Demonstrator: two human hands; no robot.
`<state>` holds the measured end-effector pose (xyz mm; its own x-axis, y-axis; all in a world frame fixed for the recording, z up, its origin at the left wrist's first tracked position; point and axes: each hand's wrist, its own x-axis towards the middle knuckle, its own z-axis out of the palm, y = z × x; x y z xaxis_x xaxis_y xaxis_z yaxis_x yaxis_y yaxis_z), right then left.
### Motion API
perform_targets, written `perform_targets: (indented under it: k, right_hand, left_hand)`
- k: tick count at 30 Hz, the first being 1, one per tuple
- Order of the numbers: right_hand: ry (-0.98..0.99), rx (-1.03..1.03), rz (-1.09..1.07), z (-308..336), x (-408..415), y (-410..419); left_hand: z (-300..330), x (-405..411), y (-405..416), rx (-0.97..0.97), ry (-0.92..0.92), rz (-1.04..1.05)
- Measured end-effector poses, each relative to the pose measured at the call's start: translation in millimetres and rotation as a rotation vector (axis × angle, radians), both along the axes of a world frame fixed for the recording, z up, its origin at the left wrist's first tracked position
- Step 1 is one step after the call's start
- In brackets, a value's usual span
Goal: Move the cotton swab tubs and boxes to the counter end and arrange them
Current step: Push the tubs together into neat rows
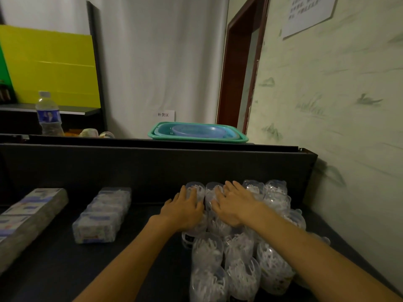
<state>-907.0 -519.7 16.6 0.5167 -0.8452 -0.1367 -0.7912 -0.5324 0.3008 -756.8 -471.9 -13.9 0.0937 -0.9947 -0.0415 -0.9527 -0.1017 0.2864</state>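
Both hands flat on clear cotton swab tubs (pixel 239 253) clustered at the right end of the dark counter (pixel 54 269): left hand (pixel 185 209) on one tub top, right hand (pixel 234 204) on the next. Wrapped swab boxes (pixel 102 214) sit left; longer wrapped pack (pixel 28 216) further left.

Both bare forearms reach forward, side by side. The left hand (pixel 185 209) lies palm down, fingers straight and together. The right hand (pixel 234 204) sits just beside it, palm down too, fingers straight and slightly spread.
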Motion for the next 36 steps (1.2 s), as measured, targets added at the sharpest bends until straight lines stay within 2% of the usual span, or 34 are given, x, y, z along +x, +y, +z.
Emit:
perform_targets:
  k: [7, 10, 13, 22, 28, 36]
  right_hand:
    - [-0.05, 0.064, 0.022, -2.2, 30.1, 11.1]
    - [-0.087, 0.093, 0.025, -3.5, 41.3, 14.7]
    - [-0.148, 0.118, 0.022, -6.6, 51.9, 16.7]
    - [-0.358, 0.297, -0.017, -19.0, 71.6, 20.0]
    - [-0.633, 0.516, -0.108, -18.1, 75.2, 19.8]
    - [-0.707, 0.531, -0.141, -29.1, 84.4, 15.8]
  left_hand:
    - [0.2, 30.0, 16.7, -0.009, 0.15, -0.014]
    - [8.8, 36.4, 26.4, 0.023, 0.03, -0.046]
    - [10.4, 46.7, 31.2, 0.024, 0.019, -0.065]
    - [-6.0, 73.4, 32.2, -0.059, 0.346, 0.007]
    - [-4.5, 75.6, 34.8, -0.093, 0.581, 0.043]
    - [-13.2, 87.0, 27.0, -0.062, 0.648, 0.052]
